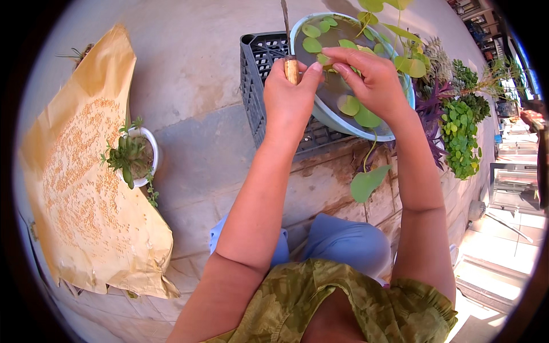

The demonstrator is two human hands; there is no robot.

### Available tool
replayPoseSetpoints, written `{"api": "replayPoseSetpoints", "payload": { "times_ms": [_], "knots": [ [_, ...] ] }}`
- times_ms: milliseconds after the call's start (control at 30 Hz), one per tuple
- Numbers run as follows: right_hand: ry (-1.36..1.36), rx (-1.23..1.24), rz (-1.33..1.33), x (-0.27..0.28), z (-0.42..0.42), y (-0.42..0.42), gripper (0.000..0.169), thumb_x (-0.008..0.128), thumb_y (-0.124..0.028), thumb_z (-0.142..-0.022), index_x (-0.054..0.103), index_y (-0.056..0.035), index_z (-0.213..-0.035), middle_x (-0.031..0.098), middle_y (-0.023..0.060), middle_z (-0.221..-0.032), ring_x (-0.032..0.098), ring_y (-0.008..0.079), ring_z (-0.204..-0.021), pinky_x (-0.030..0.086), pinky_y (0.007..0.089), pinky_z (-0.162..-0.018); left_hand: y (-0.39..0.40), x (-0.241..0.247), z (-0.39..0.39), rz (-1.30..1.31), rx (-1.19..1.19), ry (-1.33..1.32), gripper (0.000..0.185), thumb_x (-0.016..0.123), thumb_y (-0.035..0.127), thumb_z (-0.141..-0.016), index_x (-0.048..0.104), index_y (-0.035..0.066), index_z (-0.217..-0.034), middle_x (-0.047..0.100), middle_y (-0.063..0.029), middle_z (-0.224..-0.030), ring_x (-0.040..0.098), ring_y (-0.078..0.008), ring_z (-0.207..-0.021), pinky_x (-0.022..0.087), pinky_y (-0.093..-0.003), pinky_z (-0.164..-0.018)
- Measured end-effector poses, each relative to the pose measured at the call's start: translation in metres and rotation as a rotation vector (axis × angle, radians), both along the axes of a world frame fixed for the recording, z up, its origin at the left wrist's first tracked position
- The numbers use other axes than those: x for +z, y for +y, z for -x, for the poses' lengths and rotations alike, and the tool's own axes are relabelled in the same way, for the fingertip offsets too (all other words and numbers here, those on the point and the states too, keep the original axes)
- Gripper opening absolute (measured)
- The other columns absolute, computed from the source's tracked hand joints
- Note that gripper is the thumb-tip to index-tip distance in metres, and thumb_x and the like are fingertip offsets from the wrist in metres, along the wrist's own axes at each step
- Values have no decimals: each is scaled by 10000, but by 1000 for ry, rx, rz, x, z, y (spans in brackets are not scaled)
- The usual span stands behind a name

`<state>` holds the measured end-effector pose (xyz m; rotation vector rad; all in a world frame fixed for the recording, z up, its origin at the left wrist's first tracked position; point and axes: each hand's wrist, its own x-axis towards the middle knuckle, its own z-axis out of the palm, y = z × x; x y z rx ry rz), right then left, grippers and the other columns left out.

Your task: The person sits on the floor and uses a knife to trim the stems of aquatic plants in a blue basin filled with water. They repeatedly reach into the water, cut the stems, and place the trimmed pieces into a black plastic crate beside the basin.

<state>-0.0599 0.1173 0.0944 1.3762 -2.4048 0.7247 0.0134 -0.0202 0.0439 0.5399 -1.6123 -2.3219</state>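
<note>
My left hand (289, 94) is closed around the wooden handle (291, 70) of a tool with a thin dark blade (286, 25), which points away from me. Facing it, my right hand (371, 79) has its thumb and forefinger at a small green leaf (322, 59), apparently pinching it; the left thumb tip is next to the same leaf. Both hands are over a pale blue plastic tub (332, 115) of murky water. Round leaves (312, 44) float in the tub, and taller stems rise at its far right. One large leaf (369, 184) hangs over the near rim on a curved stem.
Beneath the tub is a black plastic crate (251, 81). To the left, a white pot (152, 148) with a succulent (124, 158) stands beside brown paper (150, 240) strewn with seeds or grains (85, 171). Purple-leaved (431, 107) and green plants (461, 133) crowd the tub's right side.
</note>
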Motion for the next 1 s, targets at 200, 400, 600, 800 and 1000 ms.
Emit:
{"api": "replayPoseSetpoints", "payload": {
  "times_ms": [200, 400, 600, 800, 1000],
  "knots": [
    [42, 28, 1, -5, -10, -3, 229, 608, -161, -839, 660, -170, -1062, 658, 39, -804, 612, 236, -691, 467, 341, -578, -3, 2, -3, -352, -142, -56, 236, 668, 194, -841, 455, 117, -910, 624, -55, -826, 410, -38, -543, 317, -183, -442],
    [-78, 31, 75, -8, -10, 2, 222, 609, -155, -840, 656, -142, -1056, 678, 55, -850, 634, 240, -717, 483, 335, -597, -3, 9, -4, -442, -137, -148, 177, 619, 187, -858, 467, 116, -916, 624, -62, -814, 414, -47, -528, 318, -192, -435],
    [-441, -200, 230, 4, 1, 16, 284, 624, -132, -815, 645, -57, -1088, 683, 83, -880, 627, 153, -740, 485, 283, -644, -3, 3, -4, -422, -144, -113, 204, 662, 119, -826, 471, 134, -897, 627, -85, -863, 395, -41, -531, 306, -178, -431],
    [-1116, -117, 43, -18, 15, 14, 299, 628, -185, -843, 651, -18, -1090, 635, 12, -935, 527, 79, -852, 432, 244, -716, -4, 6, -1, -456, -108, -154, 200, 670, 115, -824, 494, 136, -915, 624, -51, -841, 400, -42, -533, 309, -177, -440],
    [-1135, -34, 75, -24, 18, 3, 185, 671, -187, -820, 714, -62, -949, 630, -47, -812, 497, 43, -753, 378, 211, -644, -7, 3, 0, -449, -126, -157, 206, 665, 121, -825, 476, 123, -908, 616, -68, -815, 409, -58, -528, 318, -195, -442]
  ]
}}
